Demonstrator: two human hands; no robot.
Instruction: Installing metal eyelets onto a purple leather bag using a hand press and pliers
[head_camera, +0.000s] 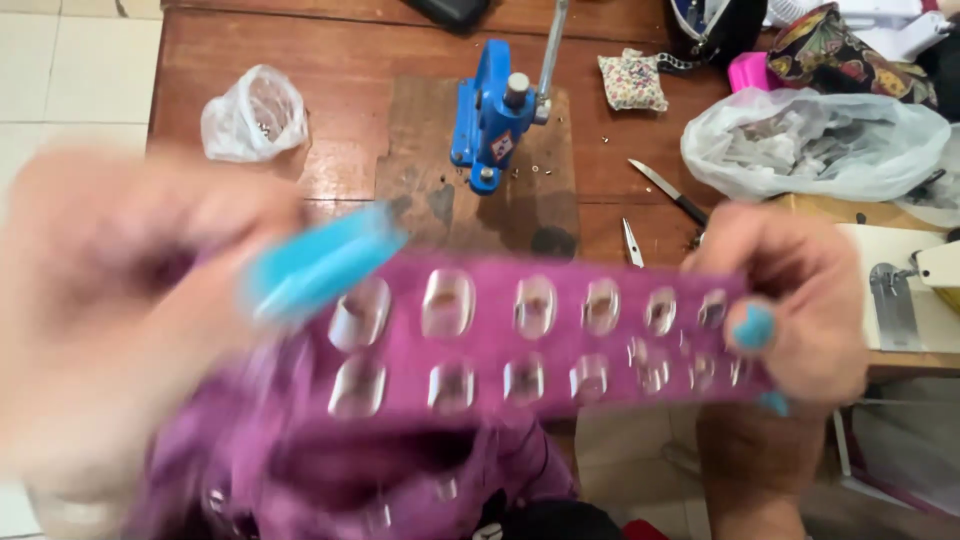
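A purple fabric strip (560, 335) with two rows of shiny metal fittings is stretched across the middle of the head view, close to the camera. My right hand (790, 310) pinches its right end between thumb and fingers. My left hand (130, 300), large and blurred at the left, grips the strip's left end, with a blue-painted fingernail (320, 262) across the fabric. More purple cloth (340, 470) hangs below the strip.
A blue hand press (492, 115) stands on a wooden table (350, 60). A small clear bag (255, 112) lies at the left, a larger plastic bag (810, 140) at the right. A knife (668, 190), small snips (632, 243) and a floral pincushion (632, 80) lie between.
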